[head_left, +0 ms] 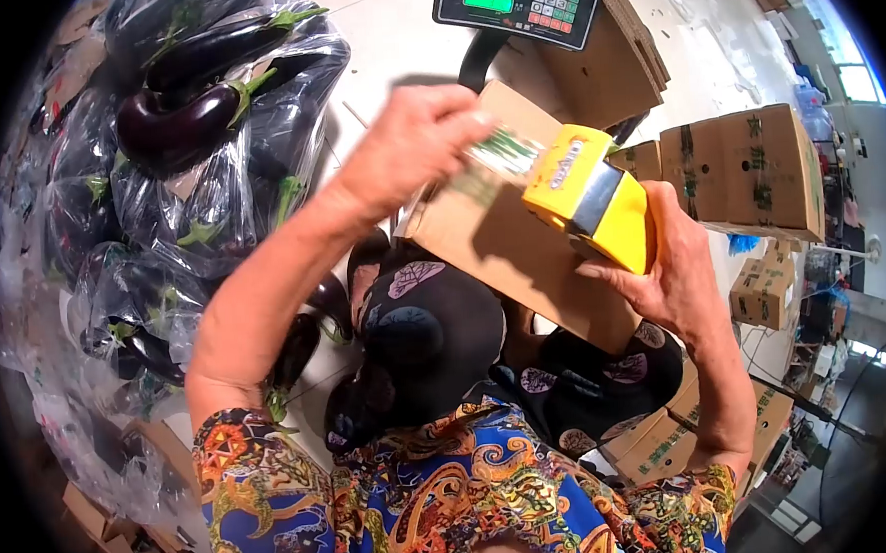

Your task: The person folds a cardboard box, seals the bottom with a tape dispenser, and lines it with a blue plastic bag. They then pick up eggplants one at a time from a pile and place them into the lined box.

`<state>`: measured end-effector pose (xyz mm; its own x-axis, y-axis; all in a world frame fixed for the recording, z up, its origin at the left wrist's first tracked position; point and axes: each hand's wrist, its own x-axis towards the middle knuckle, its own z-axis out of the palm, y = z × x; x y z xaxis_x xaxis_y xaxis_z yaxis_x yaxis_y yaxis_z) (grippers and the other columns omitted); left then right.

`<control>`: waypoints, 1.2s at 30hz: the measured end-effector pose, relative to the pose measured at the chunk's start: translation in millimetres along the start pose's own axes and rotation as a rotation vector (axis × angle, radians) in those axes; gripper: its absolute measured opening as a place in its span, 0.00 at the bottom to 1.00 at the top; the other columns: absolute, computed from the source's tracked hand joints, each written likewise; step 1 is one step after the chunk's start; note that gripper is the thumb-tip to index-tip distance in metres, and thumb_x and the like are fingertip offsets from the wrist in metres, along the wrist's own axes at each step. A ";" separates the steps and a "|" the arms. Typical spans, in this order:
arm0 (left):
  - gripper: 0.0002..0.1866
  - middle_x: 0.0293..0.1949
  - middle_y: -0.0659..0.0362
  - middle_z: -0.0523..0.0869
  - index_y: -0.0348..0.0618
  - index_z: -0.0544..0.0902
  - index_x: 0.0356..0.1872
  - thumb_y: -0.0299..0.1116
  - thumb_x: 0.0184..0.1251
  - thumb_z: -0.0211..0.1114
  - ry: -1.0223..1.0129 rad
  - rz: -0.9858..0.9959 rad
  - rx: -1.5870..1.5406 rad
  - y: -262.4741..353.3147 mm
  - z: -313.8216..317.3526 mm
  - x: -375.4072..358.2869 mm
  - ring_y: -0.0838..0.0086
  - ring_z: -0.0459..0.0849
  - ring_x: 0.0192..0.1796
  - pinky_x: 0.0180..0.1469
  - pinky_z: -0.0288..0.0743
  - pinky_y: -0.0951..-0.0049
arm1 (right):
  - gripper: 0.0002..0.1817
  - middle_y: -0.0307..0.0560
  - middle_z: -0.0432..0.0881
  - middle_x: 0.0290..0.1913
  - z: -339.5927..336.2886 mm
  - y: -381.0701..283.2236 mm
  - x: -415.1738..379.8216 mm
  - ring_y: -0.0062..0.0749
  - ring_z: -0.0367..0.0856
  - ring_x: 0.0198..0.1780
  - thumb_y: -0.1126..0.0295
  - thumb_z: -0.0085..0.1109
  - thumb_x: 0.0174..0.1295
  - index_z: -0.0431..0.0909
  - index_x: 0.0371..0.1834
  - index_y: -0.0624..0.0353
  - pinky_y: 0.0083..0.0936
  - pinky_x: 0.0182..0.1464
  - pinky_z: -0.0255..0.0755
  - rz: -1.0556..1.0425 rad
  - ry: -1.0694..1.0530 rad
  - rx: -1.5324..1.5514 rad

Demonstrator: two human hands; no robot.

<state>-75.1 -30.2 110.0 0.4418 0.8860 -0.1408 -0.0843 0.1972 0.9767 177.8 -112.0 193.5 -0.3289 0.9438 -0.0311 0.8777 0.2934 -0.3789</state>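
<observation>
My right hand (671,270) grips a yellow tape dispenser (616,222) above a brown cardboard box (522,257) in front of my knees. A strip of clear tape with green print (507,153) stretches from the dispenser to the fingers of my left hand (411,143). Those fingers are pinched together on the strip's end, over the far left part of the box. The strip looks a little blurred. Part of the box lies hidden behind the dispenser and my right hand.
Dark purple eggplants (180,125) in clear plastic bags (302,79) pile up on the left. A scale display (519,2) with green lit screens stands at the far side, beside an open carton (607,63). Taped boxes (743,171) stand on the right.
</observation>
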 end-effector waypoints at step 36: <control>0.16 0.35 0.42 0.83 0.38 0.74 0.41 0.40 0.74 0.44 0.021 -0.042 0.851 -189.7 -37.6 48.9 0.43 0.82 0.42 0.45 0.75 0.48 | 0.27 0.55 0.77 0.29 9.1 -12.5 32.5 0.53 0.79 0.33 0.60 0.74 0.43 0.67 0.39 0.61 0.35 0.37 0.73 0.060 -0.089 -0.066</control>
<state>-71.1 -8.5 -88.3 0.4121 0.8943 -0.1746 0.6354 -0.1447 0.7585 153.0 -86.4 188.8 -0.3022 0.9437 -0.1346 0.9167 0.2489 -0.3126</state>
